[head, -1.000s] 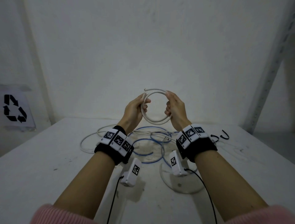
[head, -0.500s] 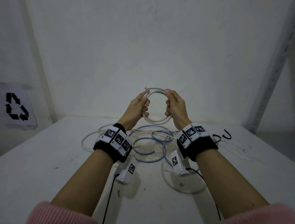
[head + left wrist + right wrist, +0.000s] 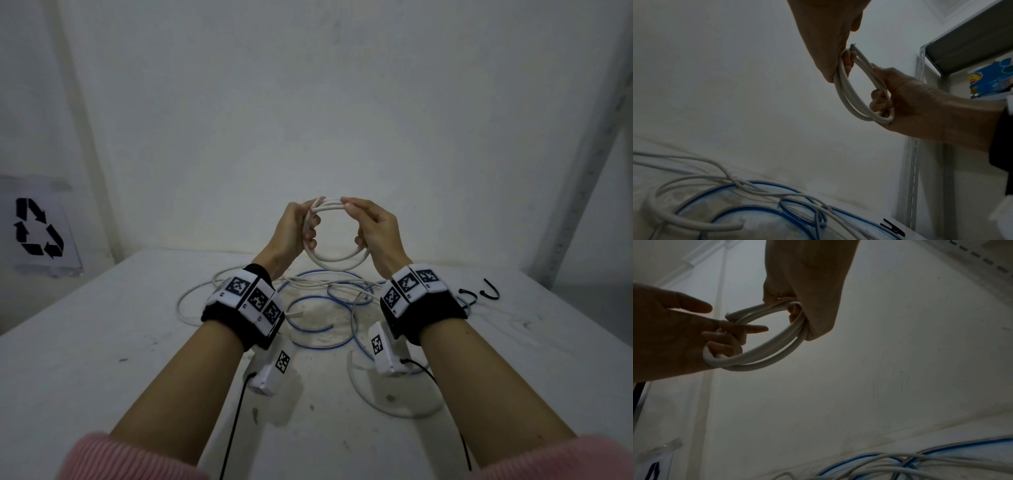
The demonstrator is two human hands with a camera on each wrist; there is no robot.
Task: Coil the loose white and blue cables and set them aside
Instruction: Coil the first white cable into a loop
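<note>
Gripping white cable coil (image 3: 337,262) mid-air — left hand (image 3: 291,229), right hand (image 3: 378,228), fingers curled round opposite sides

You can find no words or numbers to read here. There is one sign: a black recycling sign (image 3: 38,226) made of three bent arrows, on a white sheet (image 3: 68,253) stuck to the wall on your left. Your wrist bands (image 3: 248,297) have small white tiles with black square patterns (image 3: 238,286) on them, like little codes, and so do the small white boxes (image 3: 383,349) under your wrists. A blue box (image 3: 990,78) on the shelf has a picture on it, too blurry to read.
</note>
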